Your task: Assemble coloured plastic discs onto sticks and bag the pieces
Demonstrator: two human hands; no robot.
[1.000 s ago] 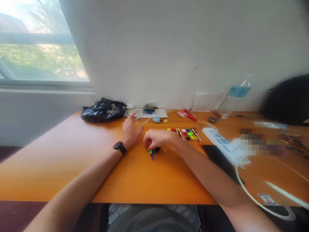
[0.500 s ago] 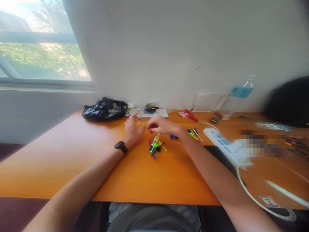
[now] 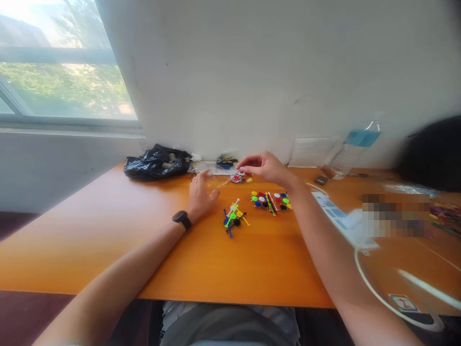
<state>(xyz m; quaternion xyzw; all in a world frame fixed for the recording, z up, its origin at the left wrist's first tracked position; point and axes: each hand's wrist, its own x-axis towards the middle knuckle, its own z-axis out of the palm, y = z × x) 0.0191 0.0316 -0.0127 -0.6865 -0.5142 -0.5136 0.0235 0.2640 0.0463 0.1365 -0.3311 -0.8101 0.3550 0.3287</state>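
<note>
Fingers of the right hand [image 3: 265, 168]: thumb and forefinger drawn into a pinch, the other fingers curled loosely behind. The pinch seems to close on the upper end of a thin red stick [image 3: 234, 177], which slants down toward the table [image 3: 108, 240]; motion blur leaves the contact itself uncertain.

Change over the last second: the right hand was low over the assembled cluster [image 3: 233, 218] of coloured sticks and discs, then rose, and is now at the back of the table, near the wall. The cluster lies free on the table, with no hand on it. The loose pile [image 3: 271, 201] of discs and sticks, half covered by the forearm half a second ago, is now fully in view, just right of the cluster.

Left hand [image 3: 201, 192]: almost unmoved. Palm down on the table, fingers extended and loosely together, tips at a crumpled clear wrapper [image 3: 205, 169]. It holds nothing. Watch [image 3: 180, 218] on that wrist.

Also present: black plastic bag [image 3: 156, 162] against the wall at left, water bottle [image 3: 351, 146] and white power strip [image 3: 333, 209] at right.
</note>
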